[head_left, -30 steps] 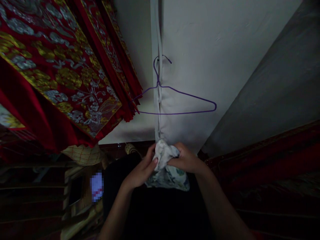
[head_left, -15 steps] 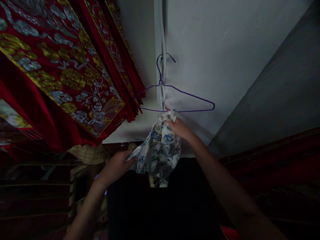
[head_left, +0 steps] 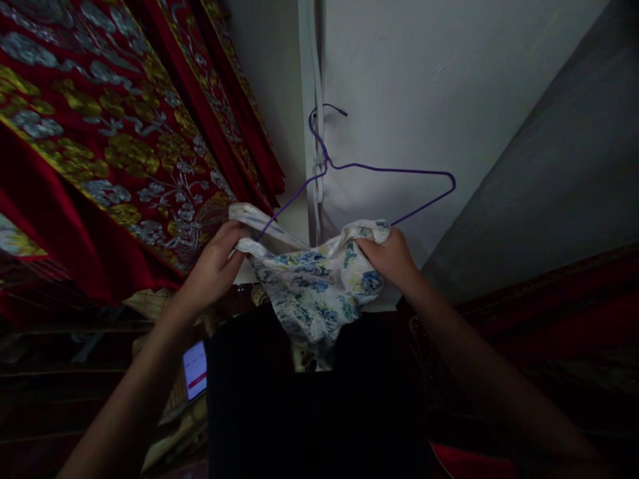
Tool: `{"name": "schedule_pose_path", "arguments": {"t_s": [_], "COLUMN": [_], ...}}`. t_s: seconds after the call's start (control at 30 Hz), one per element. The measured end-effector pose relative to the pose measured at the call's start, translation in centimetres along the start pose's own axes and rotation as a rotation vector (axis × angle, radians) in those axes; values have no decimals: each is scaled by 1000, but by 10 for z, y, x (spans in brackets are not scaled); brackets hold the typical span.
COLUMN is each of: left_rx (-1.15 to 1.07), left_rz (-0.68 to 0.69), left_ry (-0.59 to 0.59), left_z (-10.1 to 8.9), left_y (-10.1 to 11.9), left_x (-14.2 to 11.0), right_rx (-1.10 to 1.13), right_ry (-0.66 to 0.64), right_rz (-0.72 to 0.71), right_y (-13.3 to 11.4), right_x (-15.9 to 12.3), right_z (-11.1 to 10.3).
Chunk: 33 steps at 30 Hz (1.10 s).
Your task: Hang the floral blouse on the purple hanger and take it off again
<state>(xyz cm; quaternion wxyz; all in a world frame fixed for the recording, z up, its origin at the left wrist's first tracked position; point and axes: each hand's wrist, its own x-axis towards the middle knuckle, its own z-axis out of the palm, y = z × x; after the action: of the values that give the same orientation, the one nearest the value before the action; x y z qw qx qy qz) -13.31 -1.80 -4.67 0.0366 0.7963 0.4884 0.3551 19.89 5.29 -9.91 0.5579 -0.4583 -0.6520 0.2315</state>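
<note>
A white garment [head_left: 319,286] with blue and yellow flowers is stretched between my two hands, its banded edge spread wide. My left hand [head_left: 214,266] grips that edge at the left, with the fingers closed on the cloth. The opposite end is pinched in my right hand [head_left: 389,259], thumb on the near side. A purple wire hanger [head_left: 327,161] hangs tilted, its right end higher. The hanger's left arm goes down inside the garment's opening, and its lower right part passes behind the cloth near my right hand. Folds hide the bottom bar.
Red cloths embroidered in gold and silver [head_left: 134,153] hang at the left. The hanger's hook is on a pale cord [head_left: 317,60] before a white wall [head_left: 424,86]. A lit phone [head_left: 195,370] lies low at the left by wooden slats. Dark red cloth [head_left: 549,319] is at the right.
My hands have moved apart and the left one has risen, pulling the garment's edge open. The hanger has tilted, its left arm now inside the opening. More of the phone shows.
</note>
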Motion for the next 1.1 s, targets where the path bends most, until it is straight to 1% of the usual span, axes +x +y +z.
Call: {"name": "schedule_pose_path", "arguments": {"t_s": [0.07,0.13,0.2,0.27,0.37,0.43,0.47,0.53,0.57,0.6,0.63,0.7,0.77,0.8,0.83,0.9,0.97,1.03,1.1], "left_rx": [-124,-244,-283,-203,-9,64,83,108,113,115,118,124,130,132,130,124,117,112,122], "left_rz": [27,12,6,5,-22,-39,-46,-60,-65,-68,-70,-70,-70,-71,-71,-73,-73,-67,-43], "left_ry": [9,1,10,21,2,16,36,62,47,8,-41,-125,-145,-141,-136,-126,-123,-118,-104], "left_z": [7,17,24,26,20,13,9,3,0,-2,-4,-6,-6,-5,-5,-3,-2,-1,-1], "left_y": [10,20,27,31,28,21,17,10,7,7,7,11,16,19,20,21,20,18,16], "left_x": [17,28,36,39,41,41,42,45,47,50,52,57,59,59,58,56,54,52,52], "right_rx": [41,81,103,100,73,72,81,111,117,101,57,-94,-259,-335,-399,-473,-460,-426,-446], "right_ry": [-24,-47,-77,-111,-156,-107,-38,141,202,230,221,121,16,2,22,134,241,259,212], "right_rz": [-18,-23,-23,-36,-91,-135,-152,-159,-144,-116,-80,-16,7,6,2,-2,-14,-27,-52], "right_y": [-4,-6,-6,-6,-10,-14,-16,-20,-22,-24,-26,-31,-37,-39,-42,-45,-43,-38,-30], "right_x": [-5,-11,-16,-18,-16,-14,-13,-10,-7,-4,1,13,25,31,36,42,45,46,49], "right_z": [1,5,6,4,-7,-18,-26,-42,-52,-61,-70,-87,-98,-101,-103,-102,-101,-100,-103]}}
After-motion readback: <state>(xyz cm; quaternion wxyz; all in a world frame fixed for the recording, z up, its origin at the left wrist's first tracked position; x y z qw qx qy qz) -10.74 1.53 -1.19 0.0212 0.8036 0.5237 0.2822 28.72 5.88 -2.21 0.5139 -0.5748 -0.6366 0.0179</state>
